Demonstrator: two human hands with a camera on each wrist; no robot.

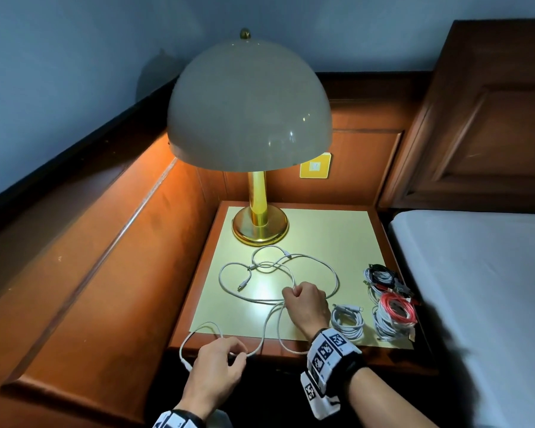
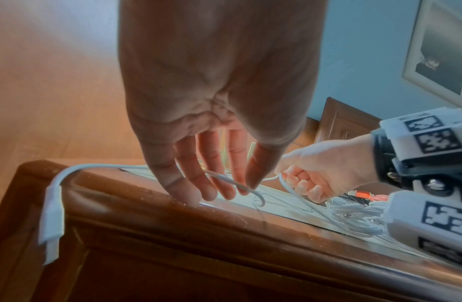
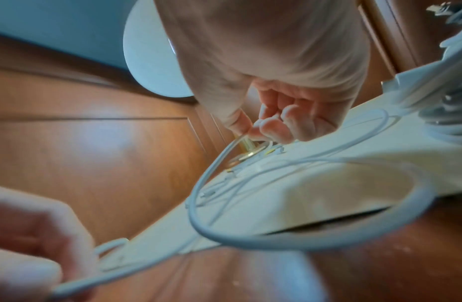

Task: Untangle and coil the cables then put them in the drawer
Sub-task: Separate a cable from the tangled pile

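Right hand [image 1: 306,304] fisted on tangled white cable [image 1: 278,273] sprawled mid-counter [image 1: 337,236]; left hand [image 1: 218,362] pinches its near end at front edge. Coiled bundles [image 1: 389,307] wait right. Drawer unseen, nothing stowed.

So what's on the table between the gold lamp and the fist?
Loose loops of tangled white cable lie between the lamp and the right hand, seen from the head view.

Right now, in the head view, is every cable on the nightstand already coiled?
No: a loose white cable sprawls in tangled loops across the nightstand, gripped by the right hand, beside coiled bundles.
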